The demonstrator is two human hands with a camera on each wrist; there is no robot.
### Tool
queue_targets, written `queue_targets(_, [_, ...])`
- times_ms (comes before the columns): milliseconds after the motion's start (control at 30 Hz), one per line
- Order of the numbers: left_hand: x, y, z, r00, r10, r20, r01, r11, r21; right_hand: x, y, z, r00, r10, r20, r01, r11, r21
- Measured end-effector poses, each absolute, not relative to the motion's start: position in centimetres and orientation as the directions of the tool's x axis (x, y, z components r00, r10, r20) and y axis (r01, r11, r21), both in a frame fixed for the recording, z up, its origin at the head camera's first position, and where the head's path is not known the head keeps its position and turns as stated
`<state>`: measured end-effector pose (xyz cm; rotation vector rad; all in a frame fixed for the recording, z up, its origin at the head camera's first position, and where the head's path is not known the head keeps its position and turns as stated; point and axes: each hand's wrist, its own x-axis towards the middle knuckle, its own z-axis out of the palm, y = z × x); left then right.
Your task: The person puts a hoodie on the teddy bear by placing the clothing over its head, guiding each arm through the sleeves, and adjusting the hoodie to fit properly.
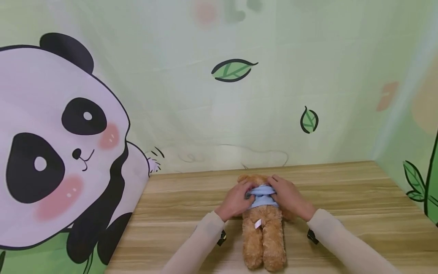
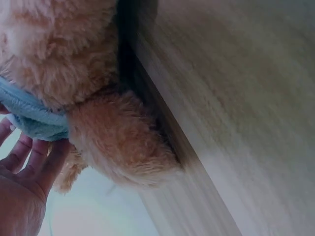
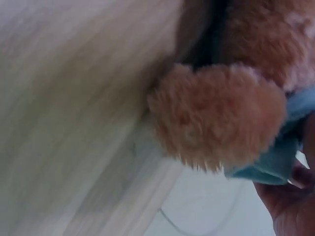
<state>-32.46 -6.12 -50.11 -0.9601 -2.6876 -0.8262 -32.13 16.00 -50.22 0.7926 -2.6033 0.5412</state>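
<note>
A brown plush teddy bear lies on the wooden table, its legs toward me and its head at the far end. Bunched around its upper body is a light blue garment. My left hand pinches the garment's left side, and my right hand grips its right side near the head. In the left wrist view, fingers hold the blue cloth edge beside a furry arm. The right wrist view shows a furry paw next to the cloth, with my right hand partly cut off.
The wood-grain table stretches to both sides of the bear. Behind it hangs a pale green cloth backdrop with a large printed panda on the left and printed leaves.
</note>
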Motion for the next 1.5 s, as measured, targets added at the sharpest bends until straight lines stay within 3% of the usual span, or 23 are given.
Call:
queue_targets(233, [-31.8,-6.8,-49.9,-0.796,0.449,0.407,0.606,0.598,0.525,-31.3,17.3,-49.3,-0.765,-0.407,0.499,-0.615,0.693,-0.376])
queue_targets(433, [-30.4,-7.8,-49.2,-0.795,0.405,0.452,0.603,0.605,0.52,-29.3,17.5,-48.5,-0.692,-0.37,0.62,-0.654,0.685,-0.321])
queue_targets(600, [-28.7,-8.2,-48.7,-0.743,0.498,0.447,0.668,0.591,0.452,-27.6,17.5,-48.3,-0.648,-0.414,0.64,-0.702,0.65,-0.29])
queue_targets(733, [-27.8,-8.3,-48.7,-0.716,0.574,0.398,0.698,0.592,0.403,-26.7,17.6,-48.4,-0.664,-0.447,0.599,-0.703,0.646,-0.298])
queue_targets(900, [-27.4,-8.1,-48.7,-0.745,0.588,0.316,0.666,0.626,0.405,-25.9,17.7,-48.3,-0.731,-0.479,0.486,-0.66,0.678,-0.324])
queue_targets(1100, [-27.3,-7.5,-48.8,-0.747,0.602,0.282,0.662,0.638,0.392,-25.4,17.3,-48.7,-0.803,-0.419,0.424,-0.573,0.736,-0.359])
queue_targets(1500, [-27.6,-6.3,-49.8,-0.644,0.661,0.385,0.759,0.615,0.214,-25.4,15.8,-50.3,-0.721,-0.434,0.54,-0.611,0.765,-0.201])
